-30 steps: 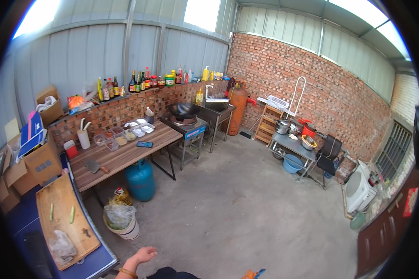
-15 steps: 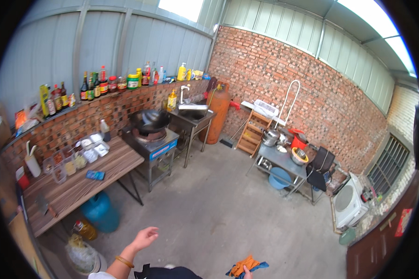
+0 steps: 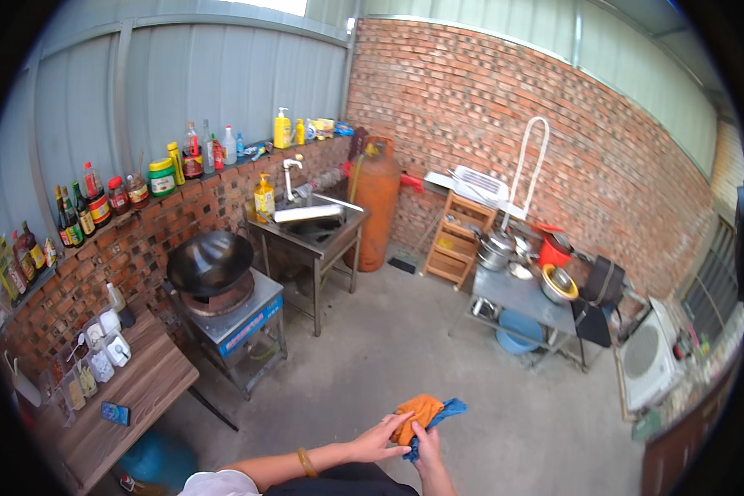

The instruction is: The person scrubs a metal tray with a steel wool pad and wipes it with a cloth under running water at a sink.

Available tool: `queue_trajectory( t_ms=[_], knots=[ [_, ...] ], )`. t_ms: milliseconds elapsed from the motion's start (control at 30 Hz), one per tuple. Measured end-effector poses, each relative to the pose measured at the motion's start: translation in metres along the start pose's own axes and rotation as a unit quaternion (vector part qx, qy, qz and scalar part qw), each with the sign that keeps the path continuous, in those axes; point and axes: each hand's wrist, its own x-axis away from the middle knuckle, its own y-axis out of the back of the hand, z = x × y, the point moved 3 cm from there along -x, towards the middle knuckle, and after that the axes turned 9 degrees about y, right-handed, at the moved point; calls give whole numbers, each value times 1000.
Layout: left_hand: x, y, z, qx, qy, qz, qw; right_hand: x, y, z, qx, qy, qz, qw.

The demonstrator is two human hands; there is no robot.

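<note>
red brick wall (image 3: 463, 99), grey metal panels (image 3: 202, 70), concrete floor (image 3: 537, 413)

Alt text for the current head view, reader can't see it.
A bare right hand grips a crumpled orange-and-blue cloth that the left hand touches, above a grey concrete floor. Beyond, a round black wok sits on a metal stove between a brown wood-grain table and a steel sink.

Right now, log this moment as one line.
left hand: fingers against orange and blue cloth | right hand: gripping cloth | wok: on stove | phone: on table
</note>
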Motion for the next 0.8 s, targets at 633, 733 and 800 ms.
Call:
queue_trajectory(
  t_ms=[633, 733, 800],
  knots=[
    [-281, 509, 197, 335, -11, -554, 762, -596, -373, -101, -29, -127, 330, 935],
    [-336, 594, 214, 368, -28, -562, 740, -701, -425, -79, -45, -55, 333, 940],
    [-364, 640, 220, 332, 13, -566, 755, -777, -446, -86, -97, -59, 337, 935]
  ],
)
